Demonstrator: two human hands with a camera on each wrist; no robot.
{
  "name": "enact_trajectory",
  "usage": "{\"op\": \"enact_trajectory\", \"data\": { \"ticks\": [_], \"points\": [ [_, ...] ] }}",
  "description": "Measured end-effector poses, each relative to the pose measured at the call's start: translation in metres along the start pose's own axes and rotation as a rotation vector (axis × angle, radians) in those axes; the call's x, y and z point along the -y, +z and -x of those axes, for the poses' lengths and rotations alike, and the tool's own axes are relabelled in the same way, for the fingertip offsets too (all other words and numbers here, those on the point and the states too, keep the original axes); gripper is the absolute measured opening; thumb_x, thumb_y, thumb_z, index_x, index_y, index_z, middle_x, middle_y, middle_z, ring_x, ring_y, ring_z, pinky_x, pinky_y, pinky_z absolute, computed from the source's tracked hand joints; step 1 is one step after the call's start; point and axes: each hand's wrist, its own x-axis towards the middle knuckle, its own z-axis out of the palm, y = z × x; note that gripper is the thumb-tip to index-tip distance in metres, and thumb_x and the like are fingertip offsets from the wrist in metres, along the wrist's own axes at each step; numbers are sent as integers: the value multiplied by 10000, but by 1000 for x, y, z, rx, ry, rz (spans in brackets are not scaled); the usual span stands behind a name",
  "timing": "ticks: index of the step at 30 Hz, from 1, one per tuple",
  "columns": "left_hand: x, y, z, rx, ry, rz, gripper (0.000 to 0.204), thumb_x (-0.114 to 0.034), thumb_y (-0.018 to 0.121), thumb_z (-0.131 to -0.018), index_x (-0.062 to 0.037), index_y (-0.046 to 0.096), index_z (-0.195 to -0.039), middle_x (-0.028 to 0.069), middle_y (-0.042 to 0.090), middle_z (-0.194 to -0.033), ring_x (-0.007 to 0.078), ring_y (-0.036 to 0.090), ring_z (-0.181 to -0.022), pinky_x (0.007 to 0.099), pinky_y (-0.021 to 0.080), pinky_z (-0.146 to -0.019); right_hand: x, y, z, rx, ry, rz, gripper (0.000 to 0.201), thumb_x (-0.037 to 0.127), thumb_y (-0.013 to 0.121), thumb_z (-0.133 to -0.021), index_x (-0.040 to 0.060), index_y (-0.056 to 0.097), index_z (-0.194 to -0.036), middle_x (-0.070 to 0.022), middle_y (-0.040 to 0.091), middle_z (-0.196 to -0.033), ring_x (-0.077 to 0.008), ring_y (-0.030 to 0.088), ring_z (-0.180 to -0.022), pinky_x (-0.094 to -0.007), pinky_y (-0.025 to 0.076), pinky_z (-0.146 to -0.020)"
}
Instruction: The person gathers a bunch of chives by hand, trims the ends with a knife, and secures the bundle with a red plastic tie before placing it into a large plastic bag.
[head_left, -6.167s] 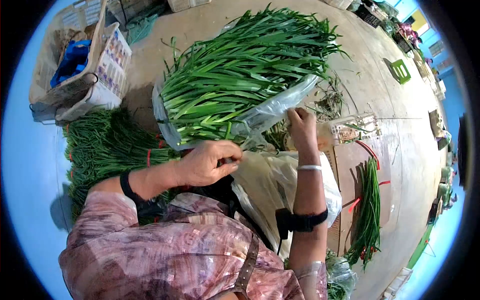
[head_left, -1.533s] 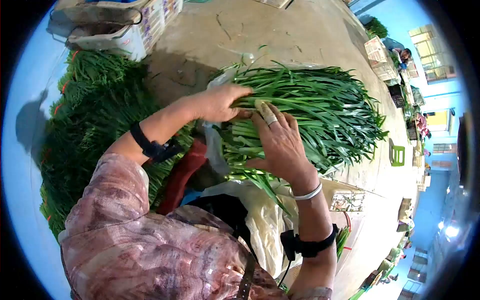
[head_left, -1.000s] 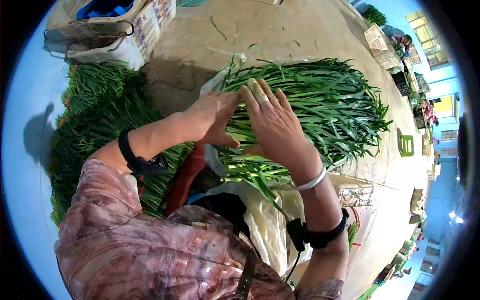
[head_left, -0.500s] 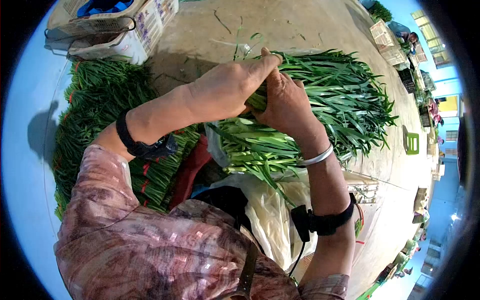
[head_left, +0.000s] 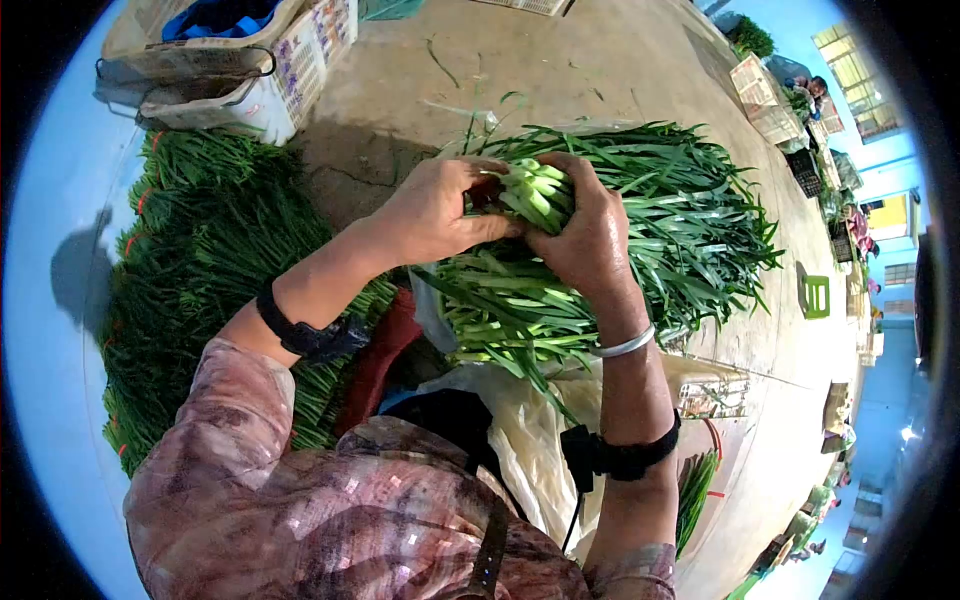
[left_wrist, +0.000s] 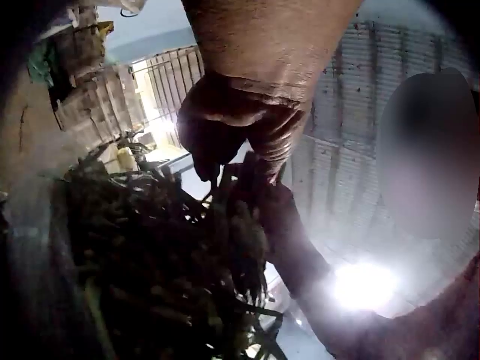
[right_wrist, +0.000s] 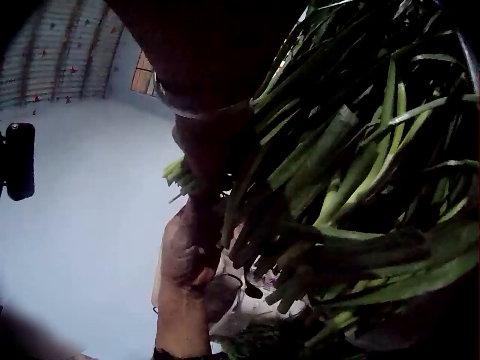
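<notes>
Both hands are wrapped tight around one small bunch of pale green leek stalks (head_left: 535,192), the left hand (head_left: 430,212) on its left side and the right hand (head_left: 590,240) on its right. The bunch sits on top of a big pile of long green leaves (head_left: 680,220) on the brown floor (head_left: 420,70). Darker tied green bundles (head_left: 200,260) lie to the left, with a white plastic basket (head_left: 250,70) far behind them.

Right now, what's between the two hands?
In the head view, a bunch of pale green stalk ends sits gripped between the left hand and right hand.
</notes>
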Motion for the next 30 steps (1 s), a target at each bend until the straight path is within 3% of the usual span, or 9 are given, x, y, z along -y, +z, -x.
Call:
{"op": "enact_trajectory", "data": {
  "ticks": [2,5,10,15,19,21,22,25,30],
  "points": [
    [-15,-2,-6,22,-63,-93,424,-32,646,-726,7,547,-1137,139,644,-1033,184,610,-962,324,466,-869,2,0,0,28,-7,23,594,238,789,-602,104,517,-1113,-98,650,-925,-294,624,-907,-438,429,-805],
    [-14,-1,-7,-42,125,-180,495,-8,592,-672,-2,535,-1164,214,625,-1024,284,630,-948,348,474,-828,2,0,3,97,-108,236,643,288,788,-631,55,441,-1119,-136,628,-968,-295,615,-937,-467,431,-835],
    [-39,-2,-7,-16,-63,-174,627,53,586,-675,-3,424,-1278,218,595,-1062,265,608,-990,341,462,-853,20,-9,1,186,30,374,783,324,799,-619,55,389,-1230,-145,628,-1013,-310,596,-1008,-488,400,-920],
    [-45,5,-16,-36,-95,-104,714,45,664,-700,-9,334,-1331,208,572,-1119,255,616,-946,354,477,-829,6,-3,3,4,-67,217,733,255,786,-625,73,400,-1221,-123,631,-1002,-292,594,-1011,-496,392,-932],
    [-51,10,-3,-52,-86,-17,739,9,712,-710,5,323,-1338,215,552,-1165,260,599,-997,363,464,-868,-2,1,12,-194,-87,61,509,210,778,-609,105,540,-1047,-96,635,-901,-286,616,-898,-438,432,-876],
    [-47,11,10,-274,148,-198,750,-50,731,-724,30,314,-1342,239,512,-1221,292,557,-1076,389,432,-931,-3,1,11,-246,-87,71,447,164,761,-587,109,572,-989,-80,636,-877,-293,616,-870,-404,440,-856],
    [-51,10,14,-296,148,-339,776,-99,733,-724,59,295,-1344,267,462,-1269,355,487,-1166,417,384,-990,-3,1,9,-246,-80,58,445,147,748,-588,106,572,-994,-80,636,-880,-303,612,-872,-401,440,-855],
    [-31,45,20,-66,55,-582,778,-217,654,-786,48,215,-1371,304,289,-1376,456,298,-1279,563,238,-1040,-1,-1,6,-220,-49,2,435,105,712,-594,95,569,-1005,-94,634,-889,-331,602,-882,-400,436,-862],
    [4,71,29,100,-194,-538,628,-316,517,-905,-28,254,-1398,236,324,-1402,404,262,-1331,616,218,-1025,-1,-10,4,-181,-55,18,467,157,757,-590,105,552,-1006,-93,630,-844,-288,614,-846,-394,428,-838]
  ]
}}
